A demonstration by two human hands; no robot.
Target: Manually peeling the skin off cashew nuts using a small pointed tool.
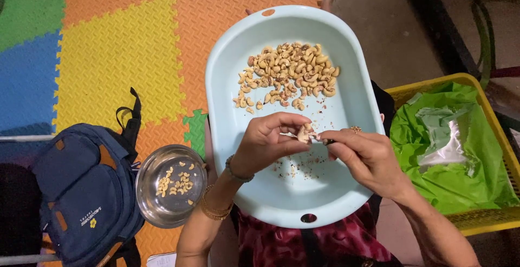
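My left hand point(268, 142) and my right hand point(362, 156) meet over a pale blue oval tub point(227, 131) on my lap. Between their fingertips they pinch one cashew nut point(303, 134). The right hand also seems to hold a small dark tool, mostly hidden by the fingers. A heap of cashew nuts point(287, 74) lies at the tub's far end. Bits of brown skin point(300, 166) are scattered on the tub floor under my hands. Bangles circle my left wrist.
A steel bowl point(154, 204) with several pale peeled cashews stands on the foam mat to my left. A dark blue backpack point(81, 191) lies beside it. A yellow crate point(487, 218) lined with green plastic stands at my right.
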